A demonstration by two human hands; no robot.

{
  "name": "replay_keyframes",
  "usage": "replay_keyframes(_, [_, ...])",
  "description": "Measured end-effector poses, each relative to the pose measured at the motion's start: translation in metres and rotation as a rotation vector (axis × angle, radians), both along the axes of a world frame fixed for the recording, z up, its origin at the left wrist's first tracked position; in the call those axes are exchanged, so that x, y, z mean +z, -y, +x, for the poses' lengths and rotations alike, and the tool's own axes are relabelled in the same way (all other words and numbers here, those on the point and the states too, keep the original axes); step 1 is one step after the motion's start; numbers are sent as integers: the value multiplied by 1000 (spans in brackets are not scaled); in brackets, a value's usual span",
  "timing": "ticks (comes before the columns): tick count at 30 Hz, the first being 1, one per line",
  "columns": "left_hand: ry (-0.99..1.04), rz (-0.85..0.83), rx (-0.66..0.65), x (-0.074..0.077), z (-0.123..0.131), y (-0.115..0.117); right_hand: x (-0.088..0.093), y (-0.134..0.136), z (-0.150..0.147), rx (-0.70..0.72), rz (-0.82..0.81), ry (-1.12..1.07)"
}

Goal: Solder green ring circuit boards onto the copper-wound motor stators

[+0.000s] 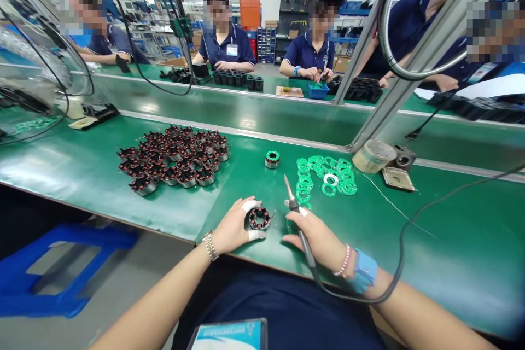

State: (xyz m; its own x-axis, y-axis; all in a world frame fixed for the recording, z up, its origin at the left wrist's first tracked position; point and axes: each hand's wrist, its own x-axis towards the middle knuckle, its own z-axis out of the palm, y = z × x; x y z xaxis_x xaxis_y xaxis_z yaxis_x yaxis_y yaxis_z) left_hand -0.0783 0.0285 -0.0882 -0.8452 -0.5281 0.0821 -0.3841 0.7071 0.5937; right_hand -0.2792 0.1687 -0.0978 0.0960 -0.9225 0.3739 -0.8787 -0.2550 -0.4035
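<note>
Thumb and fingers of my left hand (238,227) close around a motor stator (260,219) with copper windings, resting on the green bench near its front edge. White covers sit on two of those fingertips. In my right hand (322,238) is a soldering iron (292,197), its tip pointing up and away from me, its cord running off to the right. A green ring board (290,225) lies partly hidden beside the right fingers. Beyond the hands stands one stator with a green ring on top (272,159).
Many stators (174,156) cluster at the left of the green bench (94,158). Green ring boards (328,172) lie right of centre. A roll of tape (374,155) and a small metal stand (404,157) are farther right. Metal posts and hanging cables rise behind; several people work opposite.
</note>
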Motion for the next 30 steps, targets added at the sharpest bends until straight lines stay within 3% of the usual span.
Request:
replay_keyframes(9, [-144,315,-5,18,3,-32,16,-7,20,-10,-97,341])
replay_keyframes(14, [-271,531,54,14,0,-49,16,-12,27,-155,-23,477])
replay_keyframes(17, [-234,352,80,15,-2,-60,7,-15,33,-172,-37,425])
replay_keyframes(21, [-169,106,-9,22,-1,-62,4,-19,32,-113,-37,358])
replay_keyframes(24, [-127,92,-54,22,2,-53,13,-26,21,-139,-39,360])
replay_keyframes(30, [-147,187,-5,10,-2,-34,28,-45,-11,-78,-104,359])
